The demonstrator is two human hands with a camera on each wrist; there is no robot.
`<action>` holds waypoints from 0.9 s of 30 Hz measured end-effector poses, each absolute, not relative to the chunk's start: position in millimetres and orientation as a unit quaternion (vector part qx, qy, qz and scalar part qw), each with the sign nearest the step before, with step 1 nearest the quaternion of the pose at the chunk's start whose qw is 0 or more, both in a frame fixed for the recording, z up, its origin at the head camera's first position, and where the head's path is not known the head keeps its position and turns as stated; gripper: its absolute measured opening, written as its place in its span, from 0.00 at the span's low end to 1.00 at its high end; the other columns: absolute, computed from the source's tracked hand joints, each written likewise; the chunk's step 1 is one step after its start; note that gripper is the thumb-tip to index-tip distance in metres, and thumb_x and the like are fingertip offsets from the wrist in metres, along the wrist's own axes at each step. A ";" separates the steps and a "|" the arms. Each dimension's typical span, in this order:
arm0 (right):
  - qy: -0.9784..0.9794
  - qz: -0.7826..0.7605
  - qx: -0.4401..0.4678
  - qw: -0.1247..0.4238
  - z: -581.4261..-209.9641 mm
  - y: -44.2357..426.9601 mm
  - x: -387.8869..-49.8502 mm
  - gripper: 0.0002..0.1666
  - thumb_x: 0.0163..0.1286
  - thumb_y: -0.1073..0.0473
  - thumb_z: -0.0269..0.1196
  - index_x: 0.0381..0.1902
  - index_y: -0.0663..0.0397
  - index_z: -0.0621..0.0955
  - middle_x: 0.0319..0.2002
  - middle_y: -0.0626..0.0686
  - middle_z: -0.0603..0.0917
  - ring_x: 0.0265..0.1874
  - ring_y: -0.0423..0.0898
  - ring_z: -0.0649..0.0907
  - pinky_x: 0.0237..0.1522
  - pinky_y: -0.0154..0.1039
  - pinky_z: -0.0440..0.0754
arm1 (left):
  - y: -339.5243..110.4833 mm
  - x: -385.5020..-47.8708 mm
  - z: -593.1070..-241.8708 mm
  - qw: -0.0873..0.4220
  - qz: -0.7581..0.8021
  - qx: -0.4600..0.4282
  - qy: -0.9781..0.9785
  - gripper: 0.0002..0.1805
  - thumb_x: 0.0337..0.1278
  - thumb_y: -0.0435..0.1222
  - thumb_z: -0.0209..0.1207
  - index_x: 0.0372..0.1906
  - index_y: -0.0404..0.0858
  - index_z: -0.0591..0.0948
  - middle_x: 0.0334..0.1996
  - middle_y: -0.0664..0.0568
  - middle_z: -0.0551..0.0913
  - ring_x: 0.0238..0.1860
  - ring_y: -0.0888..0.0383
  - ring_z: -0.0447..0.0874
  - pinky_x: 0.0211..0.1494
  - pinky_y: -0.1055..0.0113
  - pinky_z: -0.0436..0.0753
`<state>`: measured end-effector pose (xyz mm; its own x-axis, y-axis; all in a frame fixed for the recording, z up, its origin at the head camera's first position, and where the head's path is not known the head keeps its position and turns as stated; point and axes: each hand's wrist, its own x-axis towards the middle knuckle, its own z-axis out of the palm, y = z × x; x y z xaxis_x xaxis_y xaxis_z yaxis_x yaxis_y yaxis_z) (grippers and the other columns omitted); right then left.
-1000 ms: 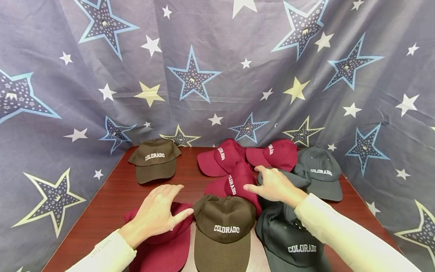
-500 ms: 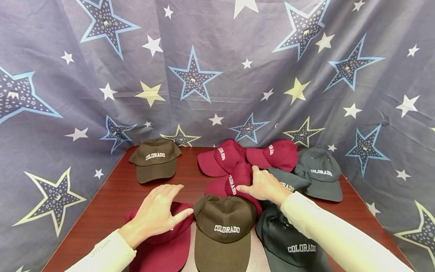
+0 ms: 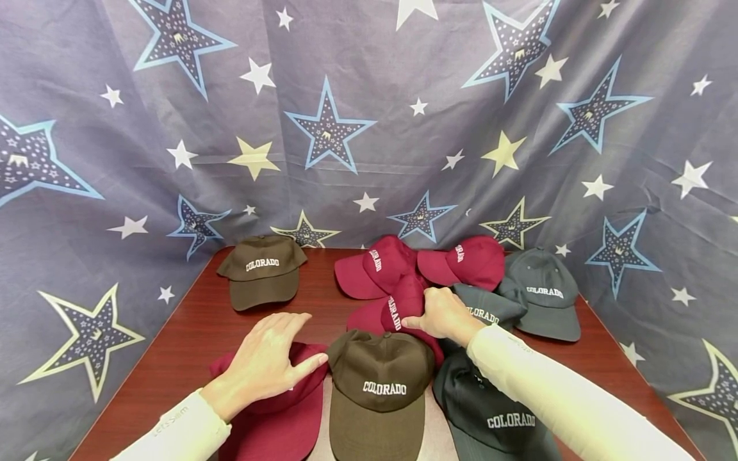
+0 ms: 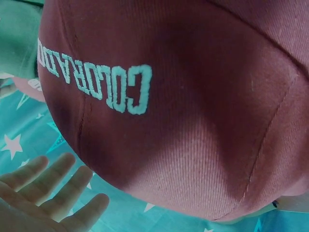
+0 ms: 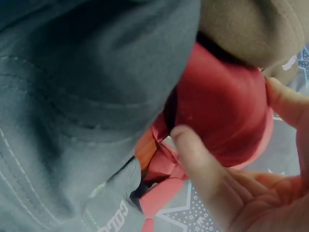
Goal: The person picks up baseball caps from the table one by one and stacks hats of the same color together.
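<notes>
My right hand (image 3: 445,314) grips the crown of the middle maroon baseball cap (image 3: 375,314), its thumb on the lettered front. In the right wrist view, thumb and fingers (image 5: 200,159) straddle this cap's crown (image 5: 222,106). My left hand (image 3: 262,362) hovers over or lightly touches the front-left maroon cap (image 3: 277,422); its fingers are extended. In the left wrist view, those fingers lie beside that cap's crown (image 4: 183,145). A brown cap (image 3: 383,371) stands between the hands. Beneath the right forearm is a dark grey cap (image 3: 490,410), partly hidden.
Another brown cap (image 3: 262,272) sits at the back left. Two maroon caps, one left (image 3: 375,266) and one right (image 3: 464,262), lie behind the gripped one. Grey caps (image 3: 490,306) crowd the right side of the reddish wooden table (image 3: 155,378). A starry cloth (image 3: 369,128) hangs behind.
My right hand has moved left from the grey cap onto the middle maroon cap, and its fingers have curled in. More of the grey cap's lettering now shows. The left hand has stayed put.
</notes>
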<state>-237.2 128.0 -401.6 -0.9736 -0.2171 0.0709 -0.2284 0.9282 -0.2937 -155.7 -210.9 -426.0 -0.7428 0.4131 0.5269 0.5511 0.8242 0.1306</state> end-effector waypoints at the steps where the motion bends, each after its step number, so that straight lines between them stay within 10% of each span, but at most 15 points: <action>1: -0.982 0.151 0.115 0.020 -401.5 127.6 -237.7 0.31 0.54 0.38 0.78 0.31 0.61 0.81 0.31 0.60 0.84 0.38 0.63 0.86 0.45 0.55 0.85 | -210.9 -155.7 -425.9 0.246 -0.140 -0.261 -0.923 0.41 0.50 0.60 0.70 0.60 0.34 0.80 0.53 0.45 0.84 0.56 0.44 0.82 0.64 0.46 0.76; 16: -0.980 0.169 0.096 0.052 -392.1 117.1 -233.2 0.28 0.59 0.53 0.78 0.54 0.61 0.85 0.44 0.65 0.88 0.44 0.61 0.87 0.45 0.54 0.85 | -212.4 -154.1 -426.1 0.244 -0.143 -0.257 -0.924 0.42 0.49 0.61 0.70 0.61 0.34 0.80 0.53 0.45 0.84 0.57 0.45 0.81 0.64 0.46 0.75; 27: -0.969 0.140 0.137 0.149 -375.4 118.0 -225.3 0.15 0.59 0.62 0.75 0.45 0.58 0.88 0.38 0.62 0.89 0.37 0.62 0.88 0.40 0.56 0.85 | -213.5 -154.5 -425.6 0.249 -0.143 -0.257 -0.923 0.41 0.49 0.60 0.71 0.60 0.34 0.80 0.53 0.44 0.84 0.56 0.44 0.81 0.64 0.46 0.75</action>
